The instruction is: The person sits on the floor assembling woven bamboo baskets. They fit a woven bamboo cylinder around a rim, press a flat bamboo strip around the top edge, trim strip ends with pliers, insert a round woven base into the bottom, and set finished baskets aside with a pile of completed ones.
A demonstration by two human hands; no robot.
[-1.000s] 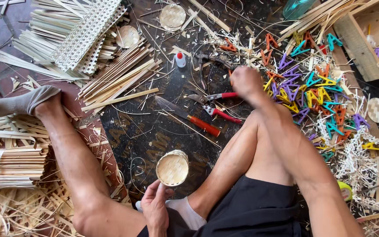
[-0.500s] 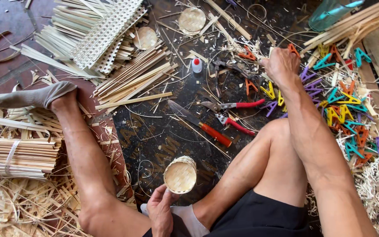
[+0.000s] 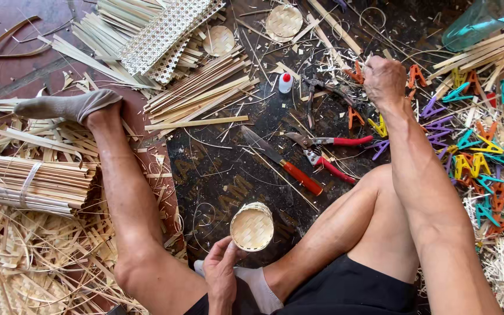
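Left hand (image 3: 221, 269) is pinching a woven cup (image 3: 252, 226) by its side, low near the knees, while right hand (image 3: 384, 79) is closing over clips (image 3: 415, 76) (orange ones) beside pliers (image 3: 322, 93).

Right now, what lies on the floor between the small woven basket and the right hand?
In the head view, a red-handled knife and red-handled shears lie between the woven basket and right hand.
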